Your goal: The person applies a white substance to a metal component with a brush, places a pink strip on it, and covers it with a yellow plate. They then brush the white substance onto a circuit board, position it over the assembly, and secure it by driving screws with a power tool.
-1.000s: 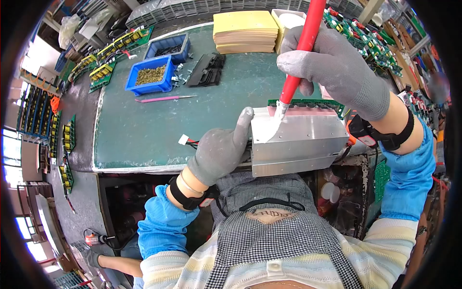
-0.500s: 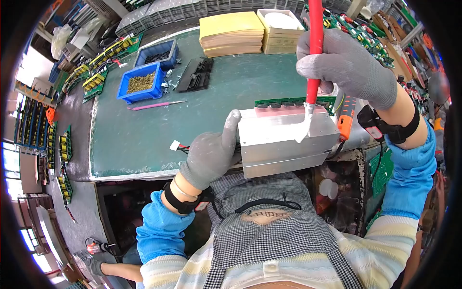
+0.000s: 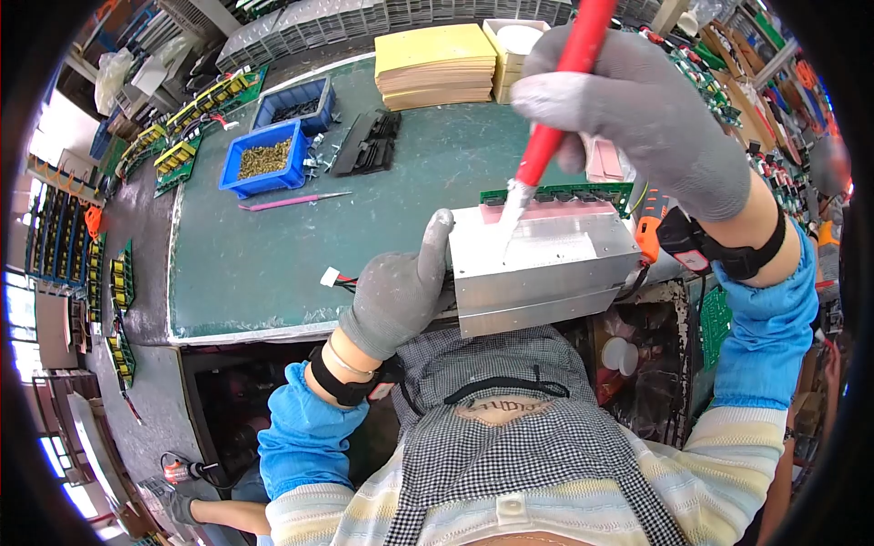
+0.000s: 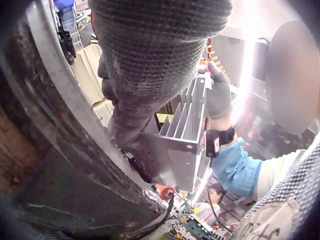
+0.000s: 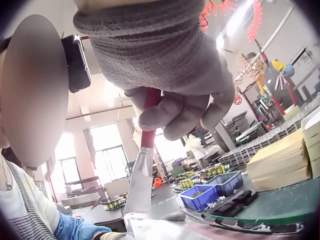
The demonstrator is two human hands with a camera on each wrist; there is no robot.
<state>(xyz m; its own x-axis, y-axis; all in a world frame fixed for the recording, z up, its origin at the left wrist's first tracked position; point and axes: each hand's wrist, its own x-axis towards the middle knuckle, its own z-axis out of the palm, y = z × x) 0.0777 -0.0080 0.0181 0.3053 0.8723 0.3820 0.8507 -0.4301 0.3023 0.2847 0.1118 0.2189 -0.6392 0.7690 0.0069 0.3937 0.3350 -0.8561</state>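
Observation:
My right hand (image 3: 651, 123) grips the red handle of a spatula (image 3: 546, 146), its flat head smeared with white paste. The spatula's tip meets the top face of an aluminium heat sink (image 3: 555, 282), where a white patch of paste shows. Fins on the heat sink (image 4: 182, 120) appear in the left wrist view. My left hand (image 3: 396, 296) holds the heat sink's left end, thumb along the upper corner and the other fingers hidden. Along the heat sink's far edge run a pink strip (image 3: 555, 210) and a green circuit board (image 3: 592, 193). A white connector (image 3: 330, 276) sticks out beside the left hand.
Blue bins (image 3: 264, 164), one with brass-coloured small parts, stand at the back left near black plastic pieces (image 3: 367, 144) and purple tweezers (image 3: 293, 201). A yellow paper stack (image 3: 435, 64) is at the back. An orange-and-grey tool (image 3: 649, 227) lies right of the heat sink.
The right hand and spatula first swept right across the heat sink's top, then back left, leaving a white smear. The left hand keeps its hold; the view has shifted slightly.

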